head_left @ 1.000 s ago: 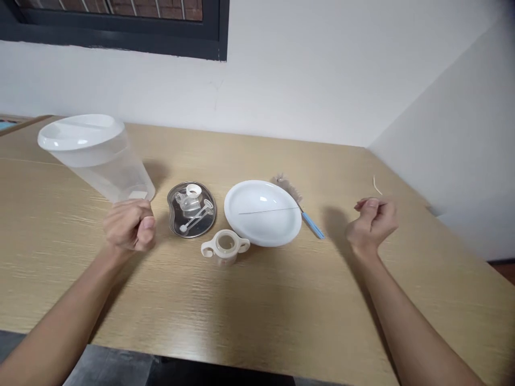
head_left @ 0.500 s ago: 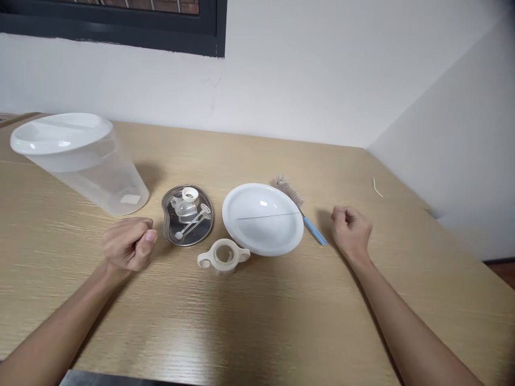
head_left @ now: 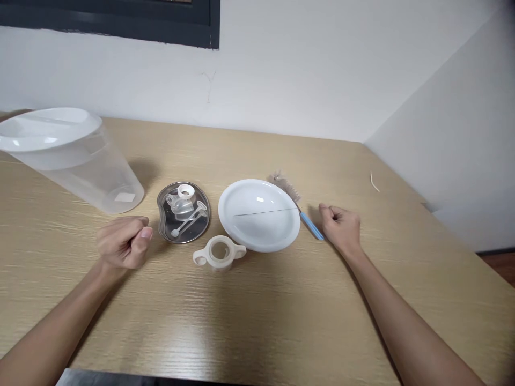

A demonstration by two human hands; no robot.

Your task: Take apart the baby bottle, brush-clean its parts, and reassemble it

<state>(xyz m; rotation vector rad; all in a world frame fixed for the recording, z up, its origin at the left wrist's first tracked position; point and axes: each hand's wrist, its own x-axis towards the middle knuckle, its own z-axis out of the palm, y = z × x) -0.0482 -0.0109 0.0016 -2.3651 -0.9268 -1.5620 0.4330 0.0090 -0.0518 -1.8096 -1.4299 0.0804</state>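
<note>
My left hand [head_left: 124,244] is a fist beside the kidney-shaped steel tray [head_left: 162,219], with nothing showing in it. On the tray lie a white ring [head_left: 185,191], a clear plastic cap [head_left: 180,208] and a straw piece [head_left: 188,221]. My right hand [head_left: 341,228], also a fist, rests just right of the bottle brush's blue handle [head_left: 311,225], with no object visible in it. Between the hands sits a white bowl [head_left: 261,236] with a thin dark line across it. In front of it stands a small two-handled bottle [head_left: 219,253], open at the top.
A tall translucent pitcher [head_left: 100,174] with a white lid stands back left. Bristles of the brush [head_left: 286,185] lie behind the bowl. A small pale strip [head_left: 374,182] lies far right on the wooden table [head_left: 249,316]. Walls border the table behind and right.
My right hand has shifted slightly left, closer to the brush handle. The whole view has drifted a little; the objects keep their places and both fists remain closed.
</note>
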